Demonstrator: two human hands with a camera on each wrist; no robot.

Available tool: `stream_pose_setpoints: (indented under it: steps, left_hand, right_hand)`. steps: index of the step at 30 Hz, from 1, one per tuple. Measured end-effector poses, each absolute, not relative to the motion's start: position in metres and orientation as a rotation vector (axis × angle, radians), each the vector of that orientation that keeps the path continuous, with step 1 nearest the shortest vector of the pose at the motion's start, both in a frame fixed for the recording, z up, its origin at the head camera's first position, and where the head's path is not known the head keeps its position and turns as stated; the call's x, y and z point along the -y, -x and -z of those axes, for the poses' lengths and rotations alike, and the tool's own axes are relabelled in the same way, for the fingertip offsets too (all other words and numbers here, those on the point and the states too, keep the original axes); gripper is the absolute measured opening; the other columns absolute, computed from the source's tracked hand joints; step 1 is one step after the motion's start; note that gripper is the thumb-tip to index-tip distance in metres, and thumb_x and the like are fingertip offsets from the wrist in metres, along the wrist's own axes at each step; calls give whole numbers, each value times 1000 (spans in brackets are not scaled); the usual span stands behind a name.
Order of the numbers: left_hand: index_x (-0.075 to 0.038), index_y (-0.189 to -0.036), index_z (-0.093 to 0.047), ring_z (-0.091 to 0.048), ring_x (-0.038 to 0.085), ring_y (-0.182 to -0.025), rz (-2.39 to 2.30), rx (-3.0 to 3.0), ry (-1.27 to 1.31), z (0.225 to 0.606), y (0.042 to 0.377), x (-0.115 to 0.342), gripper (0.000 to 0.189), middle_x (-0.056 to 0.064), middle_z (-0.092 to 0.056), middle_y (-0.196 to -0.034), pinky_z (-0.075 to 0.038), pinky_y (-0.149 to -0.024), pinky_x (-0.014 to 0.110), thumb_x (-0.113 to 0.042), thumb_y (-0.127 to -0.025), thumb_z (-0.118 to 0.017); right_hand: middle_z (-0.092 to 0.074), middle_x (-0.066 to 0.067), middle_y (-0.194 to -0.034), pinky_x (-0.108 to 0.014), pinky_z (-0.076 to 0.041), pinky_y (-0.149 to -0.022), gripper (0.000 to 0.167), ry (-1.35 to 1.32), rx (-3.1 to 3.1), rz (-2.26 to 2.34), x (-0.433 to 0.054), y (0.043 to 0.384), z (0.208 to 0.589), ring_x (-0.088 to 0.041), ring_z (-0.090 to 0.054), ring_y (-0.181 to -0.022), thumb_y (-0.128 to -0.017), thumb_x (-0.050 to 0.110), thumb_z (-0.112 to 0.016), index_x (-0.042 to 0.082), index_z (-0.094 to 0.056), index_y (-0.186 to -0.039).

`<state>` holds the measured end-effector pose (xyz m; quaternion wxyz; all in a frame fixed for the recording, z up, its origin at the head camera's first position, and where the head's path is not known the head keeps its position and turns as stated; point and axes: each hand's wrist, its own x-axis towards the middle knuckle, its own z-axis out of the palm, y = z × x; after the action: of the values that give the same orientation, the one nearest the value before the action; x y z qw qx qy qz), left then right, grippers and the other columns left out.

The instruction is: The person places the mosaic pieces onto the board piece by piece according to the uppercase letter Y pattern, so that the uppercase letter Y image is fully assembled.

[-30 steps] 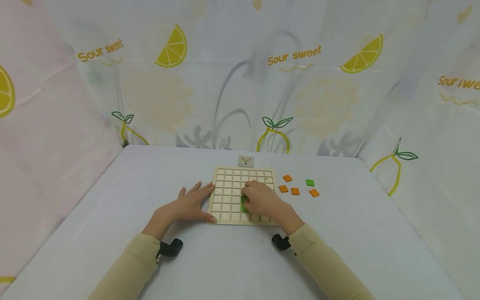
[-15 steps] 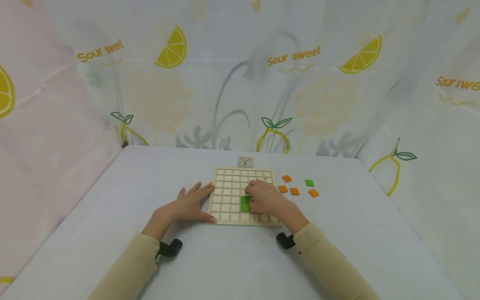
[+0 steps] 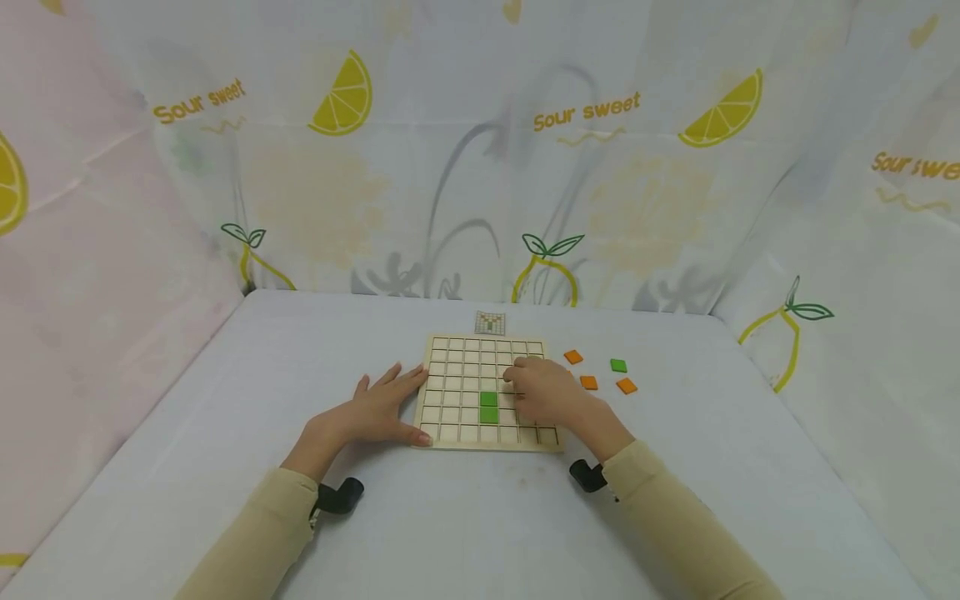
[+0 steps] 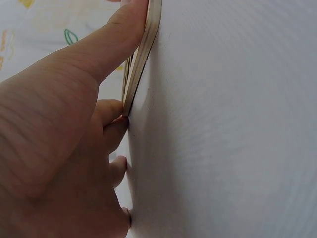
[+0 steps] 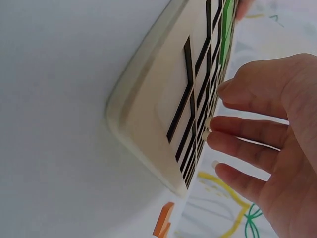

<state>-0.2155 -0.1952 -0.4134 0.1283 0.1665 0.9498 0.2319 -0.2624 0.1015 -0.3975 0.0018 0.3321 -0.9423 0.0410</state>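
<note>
A pale wooden grid board [image 3: 453, 396] lies flat on the table. Two green square tiles [image 3: 488, 407] sit in neighbouring cells, one behind the other. My left hand [image 3: 381, 410] is spread at the board's left side, fingertips at the edge and thumb on the near left corner. In the left wrist view, that thumb [image 4: 116, 37] lies along the board's rim. Over the right half of the board hovers my right hand [image 3: 551, 392], fingers loosely bent and thumb apart from them. The right wrist view shows nothing between these fingers [image 5: 247, 148].
Right of the board lie several loose orange tiles [image 3: 588, 382] and one green tile [image 3: 618, 365]; my right hand nearly covers one orange tile. A small printed grid card [image 3: 491, 323] lies just behind the board. A patterned cloth wall [image 3: 480, 167] rises at the table's back.
My right hand has drawn away to the right from the green tiles, leaving both in full view. My left hand stays at the board's edge.
</note>
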Motion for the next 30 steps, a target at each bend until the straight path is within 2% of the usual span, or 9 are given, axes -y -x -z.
stream_pose_setpoints:
  steps: [5,15,22,30]
  left_hand:
    - [-14,-160,-21,-4,40,-155,-658,-2767,-478,416,217,196,114,5,-18,-168,3,-116,74,-61,-73,-79]
    - [-14,-160,-21,-4,40,-155,-662,-2767,-480,415,216,195,114,6,-18,-168,3,-115,74,-60,-74,-79]
    - [-12,-160,-21,-4,42,-155,-664,-2767,-485,414,216,194,114,8,-18,-168,3,-115,75,-59,-74,-79]
    - [-12,-160,-21,-3,42,-155,-673,-2758,-478,413,217,193,114,7,-17,-168,4,-115,75,-59,-74,-80]
  right_hand:
    - [-67,1,-100,-29,-52,-76,20,-1071,2925,-130,-107,265,396,-14,-60,-87,-91,12,-66,13,-72,-110]
    - [-67,-6,-108,-35,-54,-80,31,-1089,2950,-160,-113,269,387,-22,-63,-96,-88,6,-64,8,-69,-118]
    - [-66,-6,-105,-32,-51,-77,32,-1071,2944,-169,-120,270,383,-20,-60,-90,-86,1,-61,7,-68,-117]
    - [-66,-7,-115,-40,-55,-89,31,-974,2996,-209,-128,274,386,-26,-63,-108,-92,8,-62,8,-67,-122]
